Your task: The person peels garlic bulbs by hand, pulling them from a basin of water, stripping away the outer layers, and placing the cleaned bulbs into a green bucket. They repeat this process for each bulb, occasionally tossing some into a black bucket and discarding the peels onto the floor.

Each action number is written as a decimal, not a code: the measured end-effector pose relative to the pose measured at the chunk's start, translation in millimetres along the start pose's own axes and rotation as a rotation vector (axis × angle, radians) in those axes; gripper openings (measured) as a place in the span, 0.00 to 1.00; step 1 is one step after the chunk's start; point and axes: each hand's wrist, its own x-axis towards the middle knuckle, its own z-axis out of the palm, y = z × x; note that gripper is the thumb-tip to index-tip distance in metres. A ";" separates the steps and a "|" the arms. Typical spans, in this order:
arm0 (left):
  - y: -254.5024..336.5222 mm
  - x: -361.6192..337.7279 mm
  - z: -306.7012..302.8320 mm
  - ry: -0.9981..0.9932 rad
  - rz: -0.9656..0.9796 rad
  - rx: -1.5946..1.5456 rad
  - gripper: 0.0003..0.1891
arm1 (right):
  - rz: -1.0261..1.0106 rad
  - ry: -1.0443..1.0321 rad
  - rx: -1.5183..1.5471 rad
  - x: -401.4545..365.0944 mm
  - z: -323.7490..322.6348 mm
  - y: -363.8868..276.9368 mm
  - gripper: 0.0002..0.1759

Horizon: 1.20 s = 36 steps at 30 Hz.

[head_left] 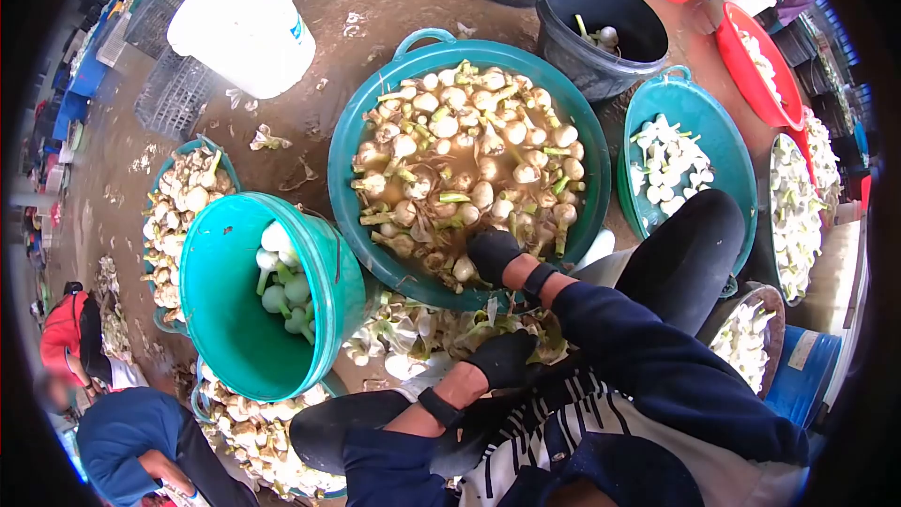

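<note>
A wide green tub [342,178] holds garlic bulbs [488,169] with short stalks, floating in brown water. My right hand [495,256], in a black glove, reaches over the tub's near rim down among the bulbs; its fingertips are hidden. One bulb [465,269] lies just beside it. My left hand [502,361], also gloved in black, is closed low in front of my lap; what it holds, if anything, I cannot make out. Under and around it spreads a pile of peelings [413,329]. Left of the tub, a tilted green bucket [225,310] contains peeled white bulbs [293,286].
A white bucket [244,28] and grey crates [175,94] stand at the upper left. To the right are a black bucket [601,75], a green basin [723,131] of cleaned bulbs and red basins [784,113]. Another person [141,441] bends at the lower left.
</note>
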 end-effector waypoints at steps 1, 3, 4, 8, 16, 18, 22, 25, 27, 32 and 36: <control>0.0 0.2 -2.6 0.003 0.005 0.004 0.24 | -0.010 0.030 -0.010 4.3 7.0 2.0 0.08; 1.2 -0.2 -9.8 0.007 0.016 0.012 0.22 | -0.037 0.091 0.003 5.1 7.6 1.1 0.08; 2.1 -1.1 -13.6 0.044 -0.003 -0.016 0.21 | -0.054 0.122 0.026 4.6 8.1 0.9 0.09; -7.2 4.4 -26.0 0.366 -0.055 -0.217 0.17 | 0.040 -0.177 0.069 -1.4 -42.3 -1.6 0.10; -31.5 -0.2 -65.4 0.667 -0.468 -1.456 0.22 | 0.112 0.303 0.618 -40.9 -54.4 51.4 0.14; -27.0 -2.6 -73.3 0.672 -0.355 -1.673 0.23 | 0.139 0.289 0.881 -54.9 -83.6 41.8 0.15; -13.1 -4.9 -89.2 0.609 0.080 -1.920 0.23 | -0.055 0.263 1.136 -64.0 -93.3 32.3 0.17; -13.4 -11.4 -94.3 0.717 0.230 -1.745 0.21 | -0.172 0.398 0.992 -62.9 -91.2 20.8 0.16; -8.4 -13.4 -96.6 0.844 0.205 -1.512 0.21 | -0.157 0.587 0.798 -60.6 -96.5 7.4 0.16; -13.8 -6.1 -91.2 1.089 0.043 -1.240 0.22 | -0.011 0.577 1.058 -71.1 -120.4 -21.2 0.14; -24.9 -0.7 -87.1 1.201 -0.083 -0.849 0.25 | -0.004 0.763 0.732 -71.4 -120.5 -39.4 0.10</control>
